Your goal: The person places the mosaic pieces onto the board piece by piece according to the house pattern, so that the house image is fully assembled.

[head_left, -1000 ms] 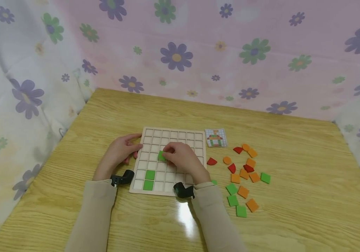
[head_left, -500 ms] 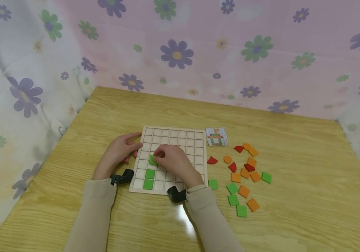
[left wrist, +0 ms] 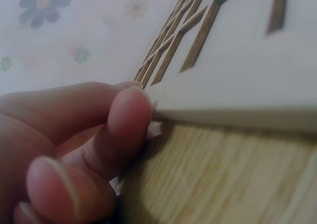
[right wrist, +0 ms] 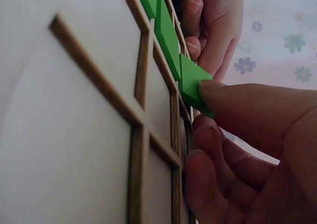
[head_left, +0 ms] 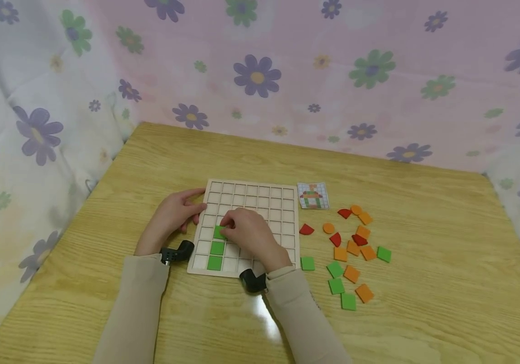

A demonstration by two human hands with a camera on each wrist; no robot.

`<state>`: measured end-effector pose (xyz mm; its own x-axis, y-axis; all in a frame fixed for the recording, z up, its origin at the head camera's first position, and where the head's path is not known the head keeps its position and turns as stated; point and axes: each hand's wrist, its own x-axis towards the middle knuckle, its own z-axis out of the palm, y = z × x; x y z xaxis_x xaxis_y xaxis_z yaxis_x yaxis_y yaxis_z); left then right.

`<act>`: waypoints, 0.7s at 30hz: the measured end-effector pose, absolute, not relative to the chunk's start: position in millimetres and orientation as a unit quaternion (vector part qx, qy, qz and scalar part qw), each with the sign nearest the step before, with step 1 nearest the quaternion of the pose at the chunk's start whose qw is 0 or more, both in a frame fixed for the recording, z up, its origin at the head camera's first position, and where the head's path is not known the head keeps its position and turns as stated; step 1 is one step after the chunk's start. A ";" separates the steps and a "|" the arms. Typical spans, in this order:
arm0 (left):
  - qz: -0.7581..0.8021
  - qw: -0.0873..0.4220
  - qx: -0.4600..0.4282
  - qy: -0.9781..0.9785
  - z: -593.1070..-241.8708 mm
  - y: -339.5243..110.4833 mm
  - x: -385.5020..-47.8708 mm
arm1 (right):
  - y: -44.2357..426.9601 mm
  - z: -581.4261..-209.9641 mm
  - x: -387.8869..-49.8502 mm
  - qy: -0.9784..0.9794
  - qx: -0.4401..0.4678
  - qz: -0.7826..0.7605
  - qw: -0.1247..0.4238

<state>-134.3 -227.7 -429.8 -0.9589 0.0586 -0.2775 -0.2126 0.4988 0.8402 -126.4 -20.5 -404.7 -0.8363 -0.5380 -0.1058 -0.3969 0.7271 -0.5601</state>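
My right hand (head_left: 251, 232) pinches a green square tile (head_left: 219, 232) between thumb and finger over the left part of the wooden grid board (head_left: 263, 203). In the right wrist view this green tile (right wrist: 193, 83) is tilted, one edge down at a cell. Two more green tiles, a middle one (head_left: 217, 248) and a near one (head_left: 215, 263), lie in cells of the same column. At the board's left edge rests my left hand (head_left: 171, 215), its index finger stretched toward the far corner. The left wrist view has its fingertips (left wrist: 130, 107) touching the board's side.
Right of the board lie several loose pieces: green squares (head_left: 335, 286), orange squares (head_left: 364, 293), red quarter circles (head_left: 306, 229) and orange rounds (head_left: 328, 228). A small pattern card (head_left: 313, 196) lies by the board's far right corner. Flowered cloth (head_left: 314, 91) hangs behind the table.
My right hand has moved left across the board with the green tile, which now sits at the cell beyond the two other green tiles. The left hand stays at the board's edge.
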 end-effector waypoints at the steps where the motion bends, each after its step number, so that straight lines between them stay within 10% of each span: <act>1: 0.497 0.135 -0.043 0.856 -429.6 -227.7 -134.5 | -20.9 -404.3 -125.9 0.920 -0.254 -0.267 0.131; 21: 0.509 0.140 -0.046 0.848 -430.6 -227.9 -133.4 | -22.7 -401.3 -122.8 0.921 -0.273 -0.236 0.144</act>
<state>-133.4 -227.9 -430.6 -0.9567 0.0634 -0.2839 -0.2207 0.4776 0.8504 -122.8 -22.7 -401.3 -0.8091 -0.5717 -0.1363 -0.4355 0.7389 -0.5142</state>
